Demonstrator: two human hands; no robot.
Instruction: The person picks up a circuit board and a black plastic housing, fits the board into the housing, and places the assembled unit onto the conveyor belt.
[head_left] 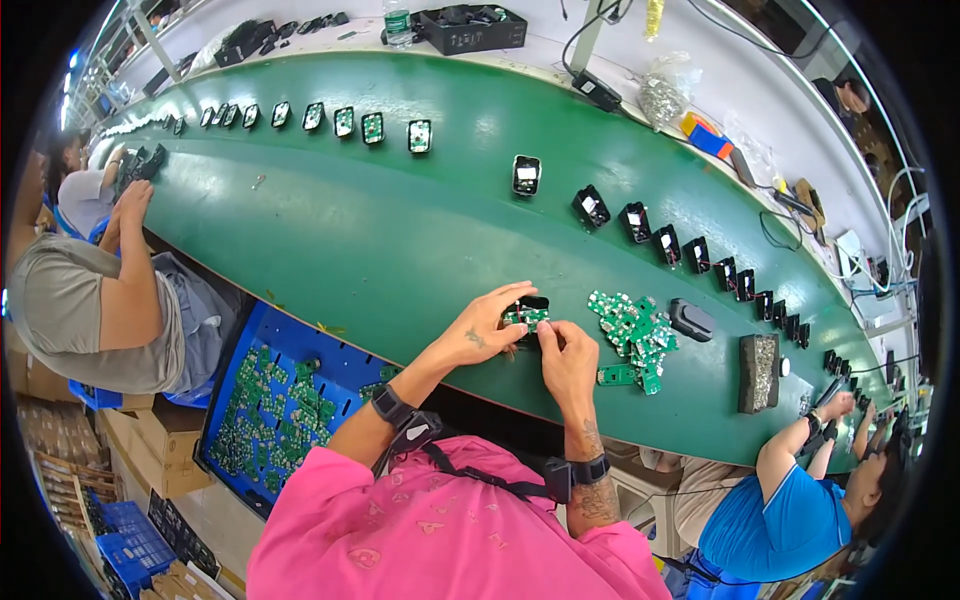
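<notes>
Green desk (380,240) spans frame, bent by lens. Grey-clad worker (95,310) at 9 o'clock, head rim-cropped; blue-clad worker (770,520) at 4. Blue bin (340,350) at 8, part-hidden by forearm. Casing row (527,175), 10 through 12 to 3, ends illegible. Left hand (478,328): grip closed on black casing (537,303), centre, fingers masking board inside. Right hand (570,362) at casing; grip: can't tell.

over the green table (330,230), the left hand (486,326) holds a black casing (537,303) with a green circuit board (524,317) in it; the right hand's fingertips (544,327) touch its near right side. a loose pile of boards (635,330) lies to the right, near a dark casing (692,320). a blue bin (352,352) holds more boards.
</notes>
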